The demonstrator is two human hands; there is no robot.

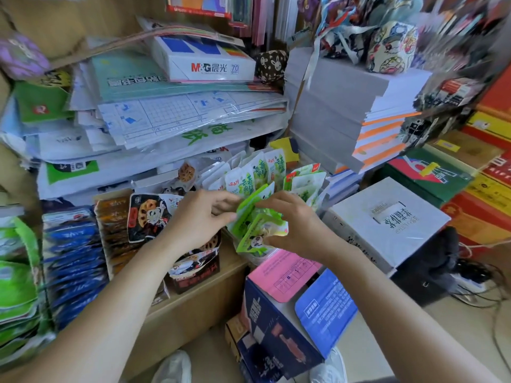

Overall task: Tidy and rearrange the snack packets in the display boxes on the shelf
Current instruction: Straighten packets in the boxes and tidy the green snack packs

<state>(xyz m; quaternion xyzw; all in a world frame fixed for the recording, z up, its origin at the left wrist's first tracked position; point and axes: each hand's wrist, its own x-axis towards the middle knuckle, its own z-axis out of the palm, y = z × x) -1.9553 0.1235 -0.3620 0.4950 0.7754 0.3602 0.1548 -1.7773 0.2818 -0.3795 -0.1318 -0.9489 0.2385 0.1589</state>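
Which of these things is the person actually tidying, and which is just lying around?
In the job: green panda-print snack packets, held by left hand and right hand; white-and-green packets standing behind; row of blue packets.
Lying about: white M&G paper ream; grey paper stacks; dark blue carton with pink flap.

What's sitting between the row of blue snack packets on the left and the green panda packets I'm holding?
In the head view: a row of brown packets, then black lotus-root cartoon packets, partly behind your left hand gripping the green panda packets.
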